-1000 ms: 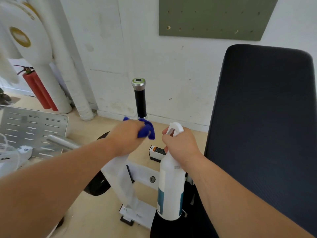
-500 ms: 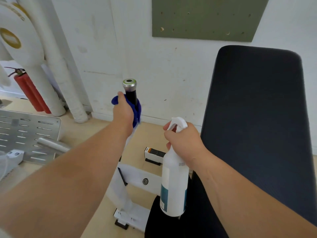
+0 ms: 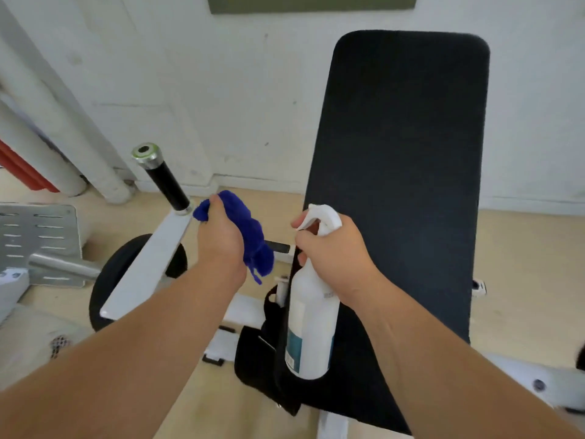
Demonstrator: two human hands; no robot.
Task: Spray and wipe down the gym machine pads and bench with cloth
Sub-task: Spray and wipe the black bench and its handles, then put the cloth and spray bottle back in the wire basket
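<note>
My left hand (image 3: 221,239) grips a bunched blue cloth (image 3: 250,236), held in the air just right of the machine's black handle grip (image 3: 166,183) and apart from it. The handle has a chrome end cap and stands on a white arm (image 3: 148,264). My right hand (image 3: 335,255) grips the neck of a white spray bottle (image 3: 311,324), with a finger by its trigger. The bottle hangs upright over the left edge of the long black bench pad (image 3: 402,185), which slopes up toward the wall.
A black wheel (image 3: 117,274) sits under the white arm. A perforated grey metal plate (image 3: 38,236) lies on the floor at left, with white pipes (image 3: 63,128) and a red cylinder (image 3: 22,169) beyond it. The white wall stands close behind the bench.
My left hand has come off the black handle, moving down and to the right with the cloth. The view has swung toward the bench pad. My right hand keeps holding the bottle.
</note>
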